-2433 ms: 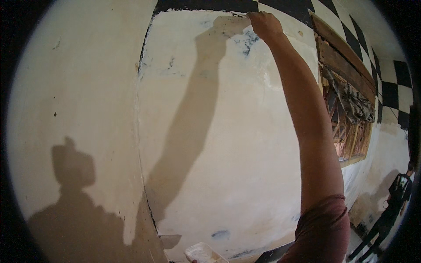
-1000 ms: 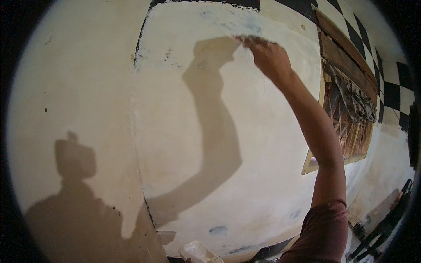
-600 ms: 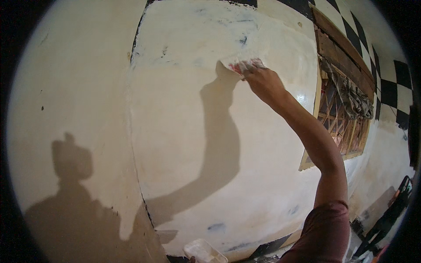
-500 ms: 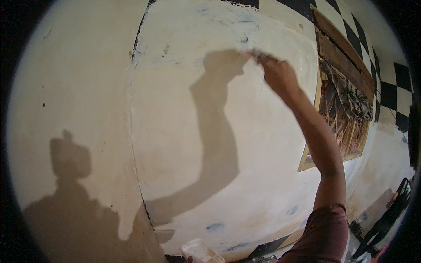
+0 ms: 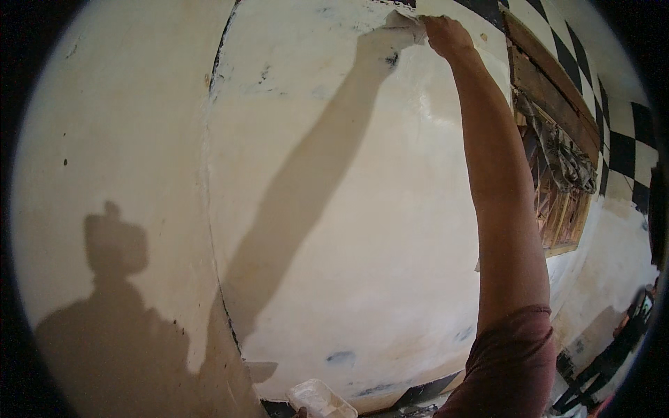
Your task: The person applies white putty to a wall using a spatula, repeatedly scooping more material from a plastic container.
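Note:
High on the wall, my right hand [image 5: 448, 36] is closed around a putty knife [image 5: 405, 21], its pale blade against the off-white wall [image 5: 397, 209]. The handle is mostly hidden in the fist, and the arm reaches up at nearly full stretch. At the lower edge stands a white plastic tub [image 5: 327, 403] with whitish paste inside. Only a fingertip of my left hand [image 5: 301, 413] shows, at the tub's near side; the rest is out of frame. Dark blotches mark the wall near the knife.
Right of the arm is a wooden-framed window [image 5: 557, 202] with crumpled dark cloth [image 5: 561, 164] hanging in it. Black and white checks [image 5: 620, 150] run along the upper wall. Another person in dark clothes [image 5: 606, 359] stands at the far right. A dark crack [image 5: 226, 317] lines the wall corner.
My right hand has moved up the wall with the putty knife, and the arm has straightened. Its shadow has stretched upward too. The tub has stayed about where it was.

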`<state>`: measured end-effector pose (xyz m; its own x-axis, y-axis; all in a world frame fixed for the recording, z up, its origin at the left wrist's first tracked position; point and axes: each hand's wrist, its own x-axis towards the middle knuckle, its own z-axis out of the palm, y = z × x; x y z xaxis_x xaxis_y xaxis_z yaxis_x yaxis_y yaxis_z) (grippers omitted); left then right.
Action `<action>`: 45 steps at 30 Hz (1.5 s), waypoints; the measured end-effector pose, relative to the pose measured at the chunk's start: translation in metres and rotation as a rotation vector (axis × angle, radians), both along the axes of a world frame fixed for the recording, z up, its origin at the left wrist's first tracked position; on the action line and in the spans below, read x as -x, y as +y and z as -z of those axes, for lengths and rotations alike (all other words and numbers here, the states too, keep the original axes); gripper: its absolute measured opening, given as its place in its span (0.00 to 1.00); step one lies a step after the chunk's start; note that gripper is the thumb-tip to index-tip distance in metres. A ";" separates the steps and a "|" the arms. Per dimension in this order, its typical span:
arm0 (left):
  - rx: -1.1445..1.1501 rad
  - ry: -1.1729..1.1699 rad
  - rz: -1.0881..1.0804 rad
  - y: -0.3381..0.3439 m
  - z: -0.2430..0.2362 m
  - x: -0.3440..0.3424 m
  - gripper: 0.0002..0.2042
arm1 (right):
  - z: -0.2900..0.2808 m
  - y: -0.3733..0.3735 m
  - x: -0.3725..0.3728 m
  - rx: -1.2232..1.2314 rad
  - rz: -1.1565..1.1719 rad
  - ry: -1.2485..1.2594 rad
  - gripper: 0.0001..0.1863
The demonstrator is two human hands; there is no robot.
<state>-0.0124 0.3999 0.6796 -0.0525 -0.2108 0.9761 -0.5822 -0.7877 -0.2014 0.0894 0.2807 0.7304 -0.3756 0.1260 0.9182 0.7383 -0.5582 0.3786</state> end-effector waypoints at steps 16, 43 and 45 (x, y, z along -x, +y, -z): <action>1.968 0.363 0.022 -0.269 0.707 0.198 0.10 | 0.402 -0.088 0.019 0.528 -0.401 0.034 0.26; 1.837 0.287 0.175 -0.258 0.706 0.146 0.18 | 0.674 -0.184 0.054 1.104 -1.020 1.737 0.10; 1.774 0.294 0.125 -0.258 0.708 0.143 0.17 | 0.676 -0.183 0.055 1.135 -1.004 1.711 0.10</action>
